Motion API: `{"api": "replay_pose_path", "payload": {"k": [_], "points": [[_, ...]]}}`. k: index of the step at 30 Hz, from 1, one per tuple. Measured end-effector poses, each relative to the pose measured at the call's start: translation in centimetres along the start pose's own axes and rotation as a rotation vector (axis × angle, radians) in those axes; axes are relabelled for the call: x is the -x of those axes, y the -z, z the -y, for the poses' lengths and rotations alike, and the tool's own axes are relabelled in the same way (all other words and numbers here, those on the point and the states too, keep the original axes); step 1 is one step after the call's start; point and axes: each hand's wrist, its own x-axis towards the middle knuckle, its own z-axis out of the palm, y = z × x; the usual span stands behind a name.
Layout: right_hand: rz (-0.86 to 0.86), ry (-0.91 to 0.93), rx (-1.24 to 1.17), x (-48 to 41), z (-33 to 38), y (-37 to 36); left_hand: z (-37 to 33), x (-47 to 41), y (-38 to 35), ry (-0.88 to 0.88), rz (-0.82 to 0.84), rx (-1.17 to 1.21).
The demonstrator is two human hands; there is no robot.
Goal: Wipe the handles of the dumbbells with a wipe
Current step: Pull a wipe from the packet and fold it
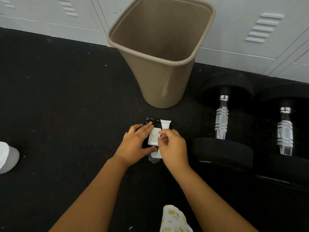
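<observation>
A black pack of wipes [151, 122] with a white centre panel lies on the dark floor in front of me. My left hand [137, 144] presses down on the pack, fingers spread along its left side. My right hand [173, 147] pinches something white at the pack's opening; its white flap [165, 124] stands peeled back. To the right lie two dumbbells side by side with black heads and chrome handles, the nearer dumbbell [221, 117] and the farther dumbbell [285, 131]. Neither hand touches them.
A tall tan waste bin [160, 76] stands just beyond the pack. Grey lockers [250, 30] line the back wall. A white shoe [8, 156] shows at the left edge and a floral cloth [174, 220] at the bottom. The floor is black rubber.
</observation>
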Motion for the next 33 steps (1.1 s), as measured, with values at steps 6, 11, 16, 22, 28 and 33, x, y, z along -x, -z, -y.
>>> {"api": "replay_pose_path", "payload": {"k": [6,11,16,22,28,33], "points": [[0.141,0.052,0.375,-3.7,1.7,-1.0,-0.2,-0.1,0.1,0.0,-0.048,0.024],[0.168,0.042,0.527,-4.5,2.2,-0.8,-0.7,-0.1,0.2,0.037,-0.051,0.073],[0.175,0.04,0.316,-4.5,1.4,-0.6,-1.1,-0.5,0.6,0.004,-0.034,0.048],[0.184,0.018,-0.014,-4.2,1.1,0.5,-0.7,-0.7,0.5,-0.006,0.003,-0.007],[0.247,-0.013,-0.271,-3.8,2.0,2.1,-1.1,-0.9,0.9,0.001,0.024,-0.06],[0.259,0.052,-0.364,-3.5,3.6,4.2,-1.4,-1.0,1.1,0.036,0.056,-0.095]]}}
